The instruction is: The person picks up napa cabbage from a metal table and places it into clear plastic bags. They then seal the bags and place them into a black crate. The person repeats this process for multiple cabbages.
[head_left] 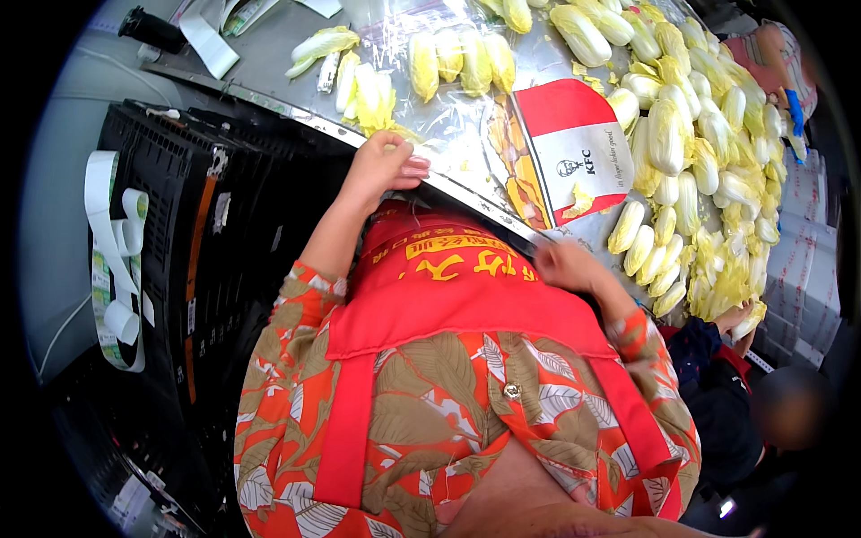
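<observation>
My left hand (pixel 387 165) is at the edge of the metal table (pixel 269 50), its fingers curled near a loose yellow cabbage leaf (pixel 409 134); whether it pinches anything is unclear. Low by the table edge, against the red apron (pixel 464 316), my right hand (pixel 565 263) is blurred, its fingers partly hidden. Beyond my left hand lie small pieces of napa cabbage (pixel 370 94). Several small napa cabbages (pixel 461 62) lie in a row on clear plastic film (pixel 437 114). A red and white KFC printed sheet (pixel 572 151) rests right of them, with a leaf scrap on it.
A large heap of napa cabbages (pixel 672 134) covers the table's right side. Black plastic crates (pixel 155 222) stand at left, with a label strip (pixel 101 235) hanging there. Two co-workers are at the right, one with a blue glove (pixel 794 111). White boxes (pixel 804 269) are stacked beyond.
</observation>
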`<state>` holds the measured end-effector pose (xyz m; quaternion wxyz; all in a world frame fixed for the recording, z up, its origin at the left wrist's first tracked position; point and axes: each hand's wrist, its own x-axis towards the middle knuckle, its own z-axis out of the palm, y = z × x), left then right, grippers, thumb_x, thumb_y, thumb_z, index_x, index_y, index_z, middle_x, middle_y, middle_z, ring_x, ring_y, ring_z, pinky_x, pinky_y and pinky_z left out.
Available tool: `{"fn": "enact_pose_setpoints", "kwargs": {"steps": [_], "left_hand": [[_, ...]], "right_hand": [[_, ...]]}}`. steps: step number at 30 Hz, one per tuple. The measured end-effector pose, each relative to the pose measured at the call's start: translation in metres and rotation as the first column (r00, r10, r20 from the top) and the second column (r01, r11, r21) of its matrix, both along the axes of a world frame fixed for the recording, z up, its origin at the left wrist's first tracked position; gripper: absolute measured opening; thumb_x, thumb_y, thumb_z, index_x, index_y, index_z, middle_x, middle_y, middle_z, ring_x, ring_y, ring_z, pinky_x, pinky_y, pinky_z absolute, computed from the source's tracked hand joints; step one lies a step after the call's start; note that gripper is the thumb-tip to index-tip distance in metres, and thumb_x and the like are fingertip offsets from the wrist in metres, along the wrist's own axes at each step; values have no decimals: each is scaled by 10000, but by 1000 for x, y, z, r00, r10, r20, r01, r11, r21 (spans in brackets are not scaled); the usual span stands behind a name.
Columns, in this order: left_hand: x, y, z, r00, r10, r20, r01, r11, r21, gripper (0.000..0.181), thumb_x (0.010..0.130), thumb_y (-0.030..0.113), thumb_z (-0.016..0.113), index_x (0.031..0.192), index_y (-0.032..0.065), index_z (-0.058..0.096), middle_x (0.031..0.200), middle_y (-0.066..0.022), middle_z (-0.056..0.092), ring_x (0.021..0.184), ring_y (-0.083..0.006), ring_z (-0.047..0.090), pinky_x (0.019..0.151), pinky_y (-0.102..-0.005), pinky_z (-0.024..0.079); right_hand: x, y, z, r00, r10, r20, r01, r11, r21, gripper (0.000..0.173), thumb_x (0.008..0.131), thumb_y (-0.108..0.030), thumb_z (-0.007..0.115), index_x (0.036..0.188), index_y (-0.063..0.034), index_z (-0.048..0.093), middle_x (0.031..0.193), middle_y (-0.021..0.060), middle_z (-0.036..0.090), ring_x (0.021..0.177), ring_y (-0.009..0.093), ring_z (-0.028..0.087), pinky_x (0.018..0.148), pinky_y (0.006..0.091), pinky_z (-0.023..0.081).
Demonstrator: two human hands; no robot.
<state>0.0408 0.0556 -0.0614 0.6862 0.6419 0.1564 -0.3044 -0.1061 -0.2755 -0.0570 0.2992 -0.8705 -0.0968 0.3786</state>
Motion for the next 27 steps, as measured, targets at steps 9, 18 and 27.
{"fn": "enact_pose_setpoints", "kwargs": {"steps": [9, 18, 27], "left_hand": [[25, 26, 14, 353, -596, 721, -335, 638, 693, 108, 839, 5, 560, 938, 17, 601, 989, -94, 673, 957, -205, 635, 839, -338, 486], [54, 35, 5, 298, -784, 545, -212, 502, 838, 269, 752, 13, 627, 1007, 97, 620, 1239, -109, 571, 1292, -327, 432, 1093, -492, 307], [45, 23, -17, 321, -854, 410, -99, 401, 911, 359, 767, 13, 627, 1109, 118, 597, 1330, -99, 503, 1376, -313, 328, 1147, -520, 197]], "right_hand": [[9, -18, 59, 957, -276, -92, 256, 949, -183, 121, 829, -52, 627, 946, -23, 637, 697, 26, 631, 701, 149, 635, 610, 292, 480], [155, -1, -14, 701, -653, -287, 713, 624, 320, 221, 890, -235, 656, 934, -22, 693, 619, 3, 560, 495, 82, 538, 488, 230, 438], [191, 1, -40, 592, -627, -506, 806, 451, 385, 244, 857, -238, 686, 716, -70, 578, 536, -8, 464, 455, 78, 460, 455, 246, 411]]}}
